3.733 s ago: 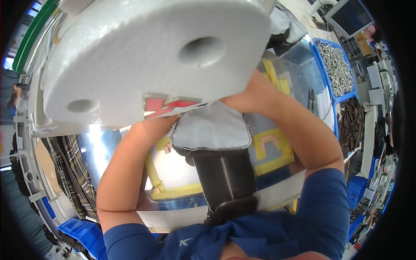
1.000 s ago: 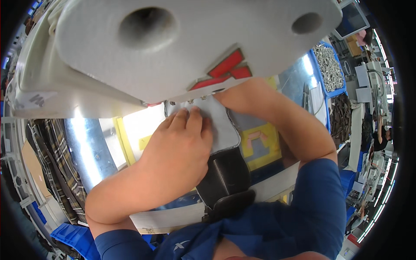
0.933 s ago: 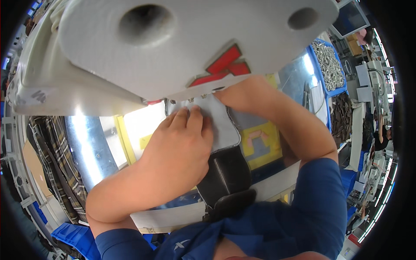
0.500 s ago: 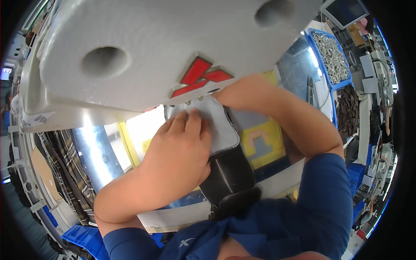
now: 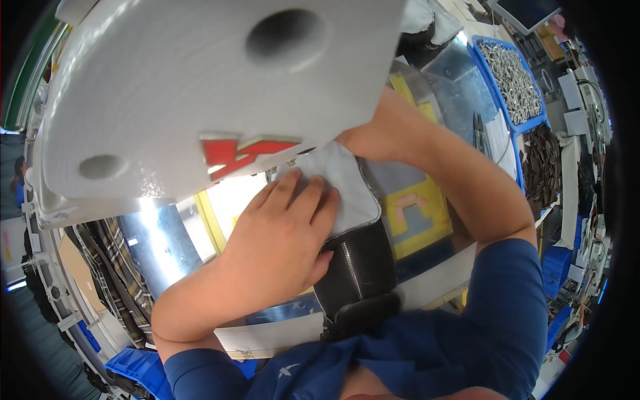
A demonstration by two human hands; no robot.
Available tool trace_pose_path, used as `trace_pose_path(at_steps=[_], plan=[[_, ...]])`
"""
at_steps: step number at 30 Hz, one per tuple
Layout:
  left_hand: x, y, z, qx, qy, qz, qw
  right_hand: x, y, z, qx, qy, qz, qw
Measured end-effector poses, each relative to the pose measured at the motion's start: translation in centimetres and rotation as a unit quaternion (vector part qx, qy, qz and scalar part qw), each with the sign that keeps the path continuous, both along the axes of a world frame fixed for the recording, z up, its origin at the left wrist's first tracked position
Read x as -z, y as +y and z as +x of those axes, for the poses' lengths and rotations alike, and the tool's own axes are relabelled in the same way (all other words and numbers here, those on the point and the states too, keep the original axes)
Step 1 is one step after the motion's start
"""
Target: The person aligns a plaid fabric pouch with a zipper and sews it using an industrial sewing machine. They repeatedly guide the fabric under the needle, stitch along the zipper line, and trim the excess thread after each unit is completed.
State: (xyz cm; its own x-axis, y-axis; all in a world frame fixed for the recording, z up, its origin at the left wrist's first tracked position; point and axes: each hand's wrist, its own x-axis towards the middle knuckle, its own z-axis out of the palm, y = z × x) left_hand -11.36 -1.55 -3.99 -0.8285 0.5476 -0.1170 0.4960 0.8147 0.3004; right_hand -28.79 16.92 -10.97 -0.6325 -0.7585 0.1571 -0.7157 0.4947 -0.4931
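The white body of a machine (image 5: 160,80), with red emblem pieces, fills the upper view. Beneath it lies a grey fabric flap (image 5: 355,197) with stitched edges, joined to a black zippered piece (image 5: 360,260). My left hand (image 5: 280,233) rests on the flap's left part, fingers apart and slightly bent, fingertips just short of the machine's lower edge. My right hand (image 5: 387,130) reaches under the machine at the flap's upper right corner; its fingertips are hidden.
Yellow-taped clear plates (image 5: 417,237) cover the worktop. At right are a blue tray (image 5: 477,50) of metal hardware, dark strips (image 5: 540,170), tweezers or scissors (image 5: 480,137) and a monitor (image 5: 523,13). Plaid fabric (image 5: 107,267) and a blue crate (image 5: 133,370) are at left.
Since the oldest frame, my left hand has come out from beside the machine onto the grey flap. In the last half second the flap shifted slightly right and the view tilted.
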Motion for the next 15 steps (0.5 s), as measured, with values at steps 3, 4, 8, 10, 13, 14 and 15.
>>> trace_pose_path(at_steps=[3,4,8,10,13,14,15], plan=[[-0.1,0.2,0.2,-0.003,0.008,-0.001,1.000,0.2,0.0,-0.1,-0.004,0.009,0.012,1.000],[-0.1,0.3,0.4,-0.004,0.011,-0.001,1.000,0.3,0.0,-0.2,-0.004,0.006,0.016,1.000],[-0.2,0.9,2.2,-0.009,-0.001,0.042,0.999,0.1,0.2,-0.1,-0.008,0.003,0.015,1.000],[-0.6,1.8,3.8,0.022,0.069,0.066,0.995,-1.1,0.7,0.2,-0.002,-0.019,0.019,1.000],[0.0,2.3,8.2,0.090,0.149,0.112,0.978,-4.6,1.8,1.5,0.002,-0.047,0.045,0.998],[0.8,2.4,10.3,0.109,0.170,0.126,0.971,-6.2,1.9,2.2,-0.005,-0.056,0.056,0.997],[1.8,2.5,12.3,0.121,0.180,0.125,0.968,-7.6,2.4,2.9,-0.047,-0.048,0.051,0.996]])
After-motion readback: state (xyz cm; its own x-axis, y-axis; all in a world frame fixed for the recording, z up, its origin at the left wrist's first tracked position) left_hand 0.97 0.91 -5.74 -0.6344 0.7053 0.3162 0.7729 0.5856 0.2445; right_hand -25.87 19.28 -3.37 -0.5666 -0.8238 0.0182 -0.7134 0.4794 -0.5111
